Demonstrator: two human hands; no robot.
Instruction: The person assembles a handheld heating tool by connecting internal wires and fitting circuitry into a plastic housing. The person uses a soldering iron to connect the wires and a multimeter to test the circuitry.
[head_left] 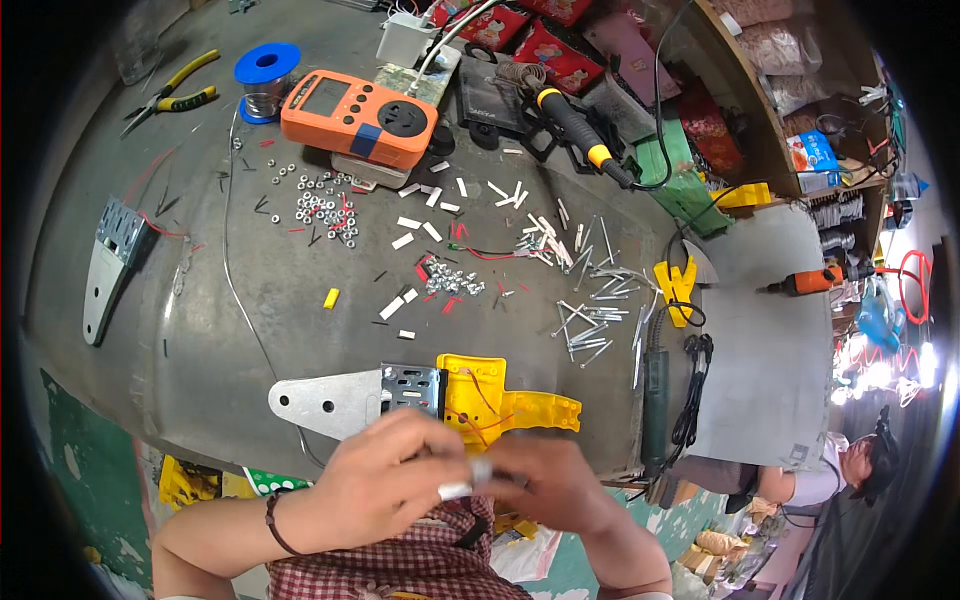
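At the near edge of the grey metal table (200,330), both hands were drawn together over a yellow plastic housing (500,400) with a flat silver metal plate (325,402) sticking out of its left end. Thin red wires (480,420) looped across the yellow part. The left hand (385,480), with a dark cord round its wrist, was curled with the fingers bent inward, and a small white sleeve (455,491) showed at its fingertips. The right hand (555,483) was curled the same way, touching the left, with a small silvery piece (482,470) pinched between the two; which hand actually held it I could not tell.

Farther back on the table lay scattered nuts (320,208), a spread of long screws (590,320) and short white sleeves (420,228). An orange meter (358,117) sat near the far side, a blue spool (266,75) of solder beside it, yellow-handled pliers (172,92) to the left. A soldering iron (575,128) with a black and yellow grip rested on its stand. A second metal plate (110,265) lay at the left edge.
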